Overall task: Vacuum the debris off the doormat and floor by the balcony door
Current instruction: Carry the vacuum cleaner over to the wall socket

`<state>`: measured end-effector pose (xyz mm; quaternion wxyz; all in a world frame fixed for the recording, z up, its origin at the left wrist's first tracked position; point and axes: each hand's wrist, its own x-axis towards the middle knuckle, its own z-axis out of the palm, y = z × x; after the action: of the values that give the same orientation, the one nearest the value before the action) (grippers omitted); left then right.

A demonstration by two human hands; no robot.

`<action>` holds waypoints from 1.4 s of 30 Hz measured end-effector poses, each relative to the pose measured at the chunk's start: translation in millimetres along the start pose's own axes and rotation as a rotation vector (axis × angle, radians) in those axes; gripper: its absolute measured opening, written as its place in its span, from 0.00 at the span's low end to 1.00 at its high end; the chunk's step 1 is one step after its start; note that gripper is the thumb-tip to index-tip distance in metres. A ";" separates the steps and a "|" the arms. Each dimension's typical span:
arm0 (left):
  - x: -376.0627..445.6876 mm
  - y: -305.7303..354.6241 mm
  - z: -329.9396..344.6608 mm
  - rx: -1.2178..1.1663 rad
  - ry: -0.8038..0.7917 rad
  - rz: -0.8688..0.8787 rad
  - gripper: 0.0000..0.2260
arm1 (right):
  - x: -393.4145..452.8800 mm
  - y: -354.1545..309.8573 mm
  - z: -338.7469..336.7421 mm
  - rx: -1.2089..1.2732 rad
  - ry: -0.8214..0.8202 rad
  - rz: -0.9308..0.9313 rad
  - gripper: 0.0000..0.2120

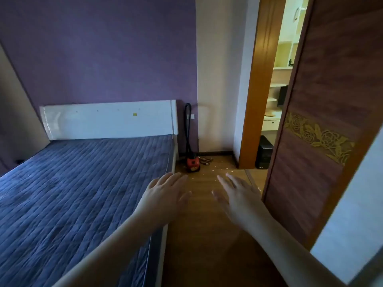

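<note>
The room is dim and bluish, most of all over the bed (78,193) at 8 o'clock and the purple wall (103,48) at 11 o'clock. The strongest light comes through the doorway (275,83) at 2 o'clock, where the far room is bright and partly washed out. A soft sheen lies on the wooden floor (207,204) near centre. Wide-angle distortion bends the door (323,100) and wall edges toward the borders. Both hands, the left hand (165,195) and right hand (238,195), look slightly soft with motion blur. Shadows are faint and diffuse.
</note>
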<state>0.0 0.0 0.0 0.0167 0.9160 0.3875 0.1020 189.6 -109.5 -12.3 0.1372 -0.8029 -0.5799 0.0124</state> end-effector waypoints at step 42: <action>695.4 -204.5 236.2 0.100 -0.182 -0.054 0.31 | 711.8 171.2 206.2 -0.005 -0.041 -0.029 0.31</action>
<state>374.8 650.5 -132.6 0.0089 0.9104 0.4136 -0.0017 544.4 548.6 -151.8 0.1236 -0.7943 -0.5943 0.0254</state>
